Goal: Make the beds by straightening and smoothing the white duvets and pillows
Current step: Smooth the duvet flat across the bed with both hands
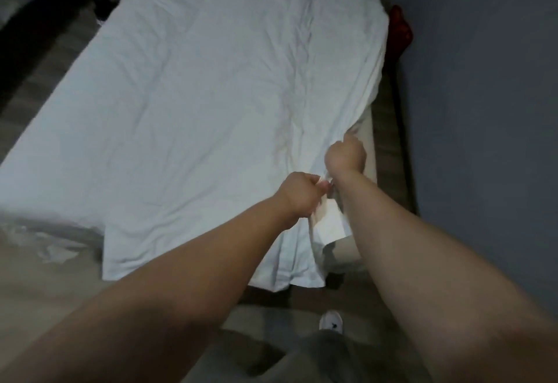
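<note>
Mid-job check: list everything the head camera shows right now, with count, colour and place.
duvet: one, white, spread over the bed, creased along its right half
mattress: one, beige, bare strip showing past the duvet's right edge
crumpled fabric: one heap, white, lower left beside the duvet; too blurred to identify
red object: one, red, between the bed's far right corner and the wall; unclear what it is
wall: one, grey-blue, right side
floor: wood-look, brown-grey, left of the bed
shoe: one, white, bottom centre
trousers: grey, bottom edge
left hand: grips the duvet's near right edge
right hand: grips the same edge, just beyond the left hand
</note>
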